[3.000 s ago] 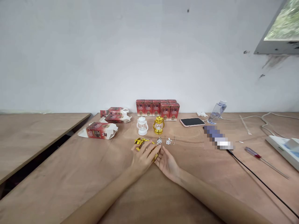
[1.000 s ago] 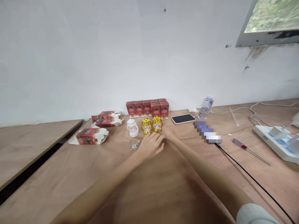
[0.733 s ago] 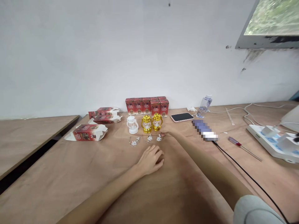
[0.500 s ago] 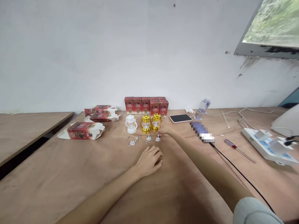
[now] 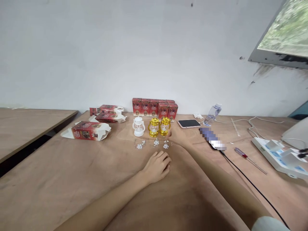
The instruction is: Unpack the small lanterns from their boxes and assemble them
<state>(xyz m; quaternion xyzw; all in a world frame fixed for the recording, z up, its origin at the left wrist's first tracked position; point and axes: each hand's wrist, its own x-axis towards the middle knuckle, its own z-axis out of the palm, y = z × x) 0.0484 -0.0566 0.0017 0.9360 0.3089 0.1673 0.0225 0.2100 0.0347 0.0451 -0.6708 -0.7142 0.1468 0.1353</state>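
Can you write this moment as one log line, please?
left hand: resting on table; right hand: beside rightmost gold lantern, contact unclear; white lantern: upright, left of gold; small parts: lying on table

White lantern, two shiny gold lanterns, all with clear middles. Small parts white. Boxes red, multicolour print; opened boxes same red print, white flaps. Surface brown, wood-grained. Wall pale grey. Phone black screen, pale pink rim. Power strip white, blue patches. Sleeve pale grey.
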